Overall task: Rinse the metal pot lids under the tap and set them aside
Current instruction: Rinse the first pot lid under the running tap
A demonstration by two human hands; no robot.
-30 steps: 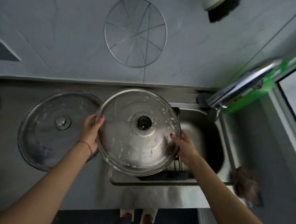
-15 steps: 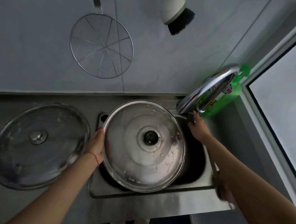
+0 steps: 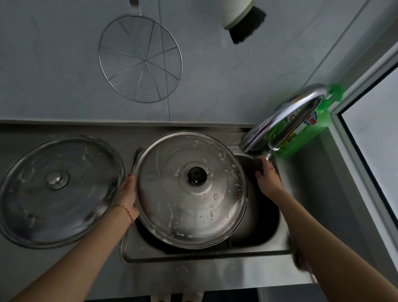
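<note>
A soapy metal pot lid (image 3: 190,190) with a black knob hangs over the steel sink (image 3: 209,257). My left hand (image 3: 128,193) grips the lid's left rim and holds it up alone. My right hand (image 3: 266,173) reaches to the base of the curved chrome tap (image 3: 287,114) at the sink's back right corner, with fingers on the tap's handle; the grip itself is partly hidden. A second, larger lid (image 3: 56,190) with a metal knob lies flat on the counter to the left, streaked with foam.
A green detergent bottle (image 3: 310,128) stands behind the tap. A wire skimmer (image 3: 140,59) and a white brush (image 3: 243,14) hang on the grey wall. A scouring pad (image 3: 303,262) lies at the sink's front right corner. A window frame borders the right side.
My right hand let go of the lid's right rim and moved up to the tap. The lid now rests in my left hand only, over the sink.
</note>
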